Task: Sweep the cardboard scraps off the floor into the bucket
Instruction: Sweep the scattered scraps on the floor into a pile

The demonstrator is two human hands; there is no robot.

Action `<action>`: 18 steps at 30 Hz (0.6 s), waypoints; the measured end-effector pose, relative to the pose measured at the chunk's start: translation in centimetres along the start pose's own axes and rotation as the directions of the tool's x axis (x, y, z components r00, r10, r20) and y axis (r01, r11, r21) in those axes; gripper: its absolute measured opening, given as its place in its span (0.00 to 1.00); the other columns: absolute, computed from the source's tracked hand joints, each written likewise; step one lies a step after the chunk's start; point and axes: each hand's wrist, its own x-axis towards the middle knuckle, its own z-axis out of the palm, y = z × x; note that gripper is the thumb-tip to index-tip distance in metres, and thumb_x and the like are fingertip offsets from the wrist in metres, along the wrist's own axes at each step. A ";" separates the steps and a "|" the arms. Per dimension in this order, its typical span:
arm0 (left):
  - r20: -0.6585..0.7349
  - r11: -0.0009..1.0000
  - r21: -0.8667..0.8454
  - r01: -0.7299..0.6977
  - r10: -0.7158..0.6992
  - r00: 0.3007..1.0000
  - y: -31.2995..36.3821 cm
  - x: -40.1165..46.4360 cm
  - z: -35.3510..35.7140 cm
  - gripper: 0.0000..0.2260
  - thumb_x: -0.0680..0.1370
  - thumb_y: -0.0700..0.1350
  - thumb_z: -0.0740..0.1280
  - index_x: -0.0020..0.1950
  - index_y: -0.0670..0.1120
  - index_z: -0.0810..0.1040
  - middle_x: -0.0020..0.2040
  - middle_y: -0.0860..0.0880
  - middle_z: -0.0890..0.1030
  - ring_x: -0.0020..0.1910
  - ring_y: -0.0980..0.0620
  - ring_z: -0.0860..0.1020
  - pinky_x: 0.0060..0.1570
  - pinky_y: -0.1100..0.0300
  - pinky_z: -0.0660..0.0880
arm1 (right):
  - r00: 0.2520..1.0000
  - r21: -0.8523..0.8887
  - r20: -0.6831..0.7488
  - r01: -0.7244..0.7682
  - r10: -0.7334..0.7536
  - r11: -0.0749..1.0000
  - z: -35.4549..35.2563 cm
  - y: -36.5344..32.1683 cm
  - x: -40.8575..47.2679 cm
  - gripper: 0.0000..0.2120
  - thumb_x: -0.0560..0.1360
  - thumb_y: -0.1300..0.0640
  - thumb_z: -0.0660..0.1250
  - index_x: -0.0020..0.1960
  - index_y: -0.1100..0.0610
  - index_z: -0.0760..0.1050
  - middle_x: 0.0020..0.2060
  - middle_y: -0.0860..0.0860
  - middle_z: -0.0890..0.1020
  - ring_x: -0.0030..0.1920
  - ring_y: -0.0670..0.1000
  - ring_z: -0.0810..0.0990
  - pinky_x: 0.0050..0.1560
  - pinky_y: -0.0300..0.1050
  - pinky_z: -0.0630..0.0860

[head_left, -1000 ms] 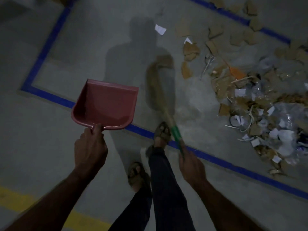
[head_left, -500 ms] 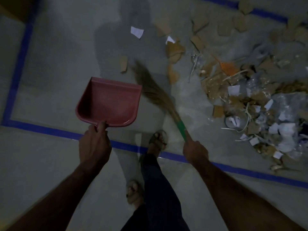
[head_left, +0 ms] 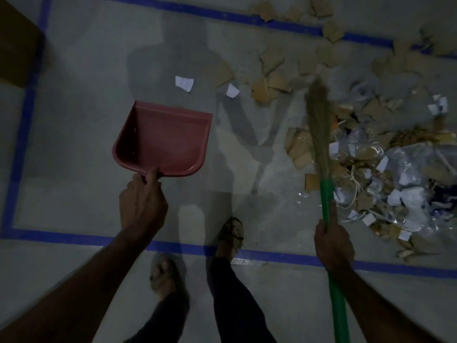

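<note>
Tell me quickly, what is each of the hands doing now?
Left hand: grips the red dustpan by its handle.
Right hand: grips the broom by its green handle.

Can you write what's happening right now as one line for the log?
left hand: holds empty red dustpan | right hand: grips broom over scrap pile | bucket: unseen

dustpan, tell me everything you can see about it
The dustpan is reddish-pink, of what looks like smooth plastic, with a flat tray, raised side and back walls and an open, straight front lip pointing away from the person. Nothing lies in it. The left hand grips its short handle at the near edge and seems to hold it above the grey floor, left of the broom and apart from the cardboard scraps.
</note>
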 end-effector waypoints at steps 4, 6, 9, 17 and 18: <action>-0.010 1.000 -0.024 0.005 -0.005 1.000 -1.4 1.8 -0.3 0.17 0.79 0.38 0.64 0.68 0.42 0.72 0.47 0.34 0.76 0.41 0.34 0.75 0.37 0.49 0.63 | 0.992 0.068 -0.033 0.123 -0.121 0.990 0.2 -1.4 -4.1 0.33 0.82 0.45 0.54 0.79 0.37 0.39 0.31 0.53 0.74 0.29 0.53 0.74 0.30 0.55 0.77; 0.015 0.999 -0.032 0.008 -0.008 1.000 -2.4 2.0 -0.3 0.17 0.79 0.39 0.65 0.69 0.42 0.72 0.47 0.34 0.76 0.41 0.34 0.76 0.37 0.48 0.64 | 0.986 0.068 -0.012 0.165 -0.165 0.984 1.0 -3.0 -6.1 0.34 0.82 0.48 0.56 0.79 0.37 0.39 0.31 0.52 0.73 0.29 0.52 0.74 0.29 0.55 0.77; 0.047 0.999 -0.020 -0.026 0.027 0.999 -5.4 1.7 -0.5 0.17 0.78 0.39 0.62 0.67 0.41 0.73 0.46 0.34 0.76 0.39 0.34 0.76 0.36 0.49 0.63 | 0.971 0.093 0.023 0.237 -0.240 0.967 2.8 -7.4 -9.8 0.35 0.81 0.48 0.58 0.79 0.36 0.40 0.33 0.50 0.73 0.31 0.51 0.74 0.30 0.54 0.76; 0.217 1.000 0.014 0.012 -0.015 0.976 -15.5 -2.4 -1.5 0.19 0.73 0.34 0.69 0.64 0.42 0.74 0.42 0.39 0.74 0.36 0.36 0.75 0.33 0.51 0.63 | 0.863 -0.001 0.218 0.467 -0.455 0.884 10.2 -22.7 -16.5 0.31 0.82 0.46 0.56 0.80 0.41 0.46 0.50 0.55 0.80 0.43 0.58 0.80 0.36 0.51 0.77; 0.246 0.999 0.024 0.028 -0.033 0.969 -17.5 -2.1 -2.0 0.19 0.74 0.35 0.68 0.65 0.42 0.74 0.42 0.38 0.74 0.36 0.36 0.75 0.33 0.50 0.64 | 0.848 -0.085 0.204 0.512 -0.488 0.855 11.1 -25.5 -16.8 0.32 0.80 0.46 0.59 0.80 0.41 0.48 0.47 0.55 0.81 0.41 0.57 0.80 0.35 0.50 0.76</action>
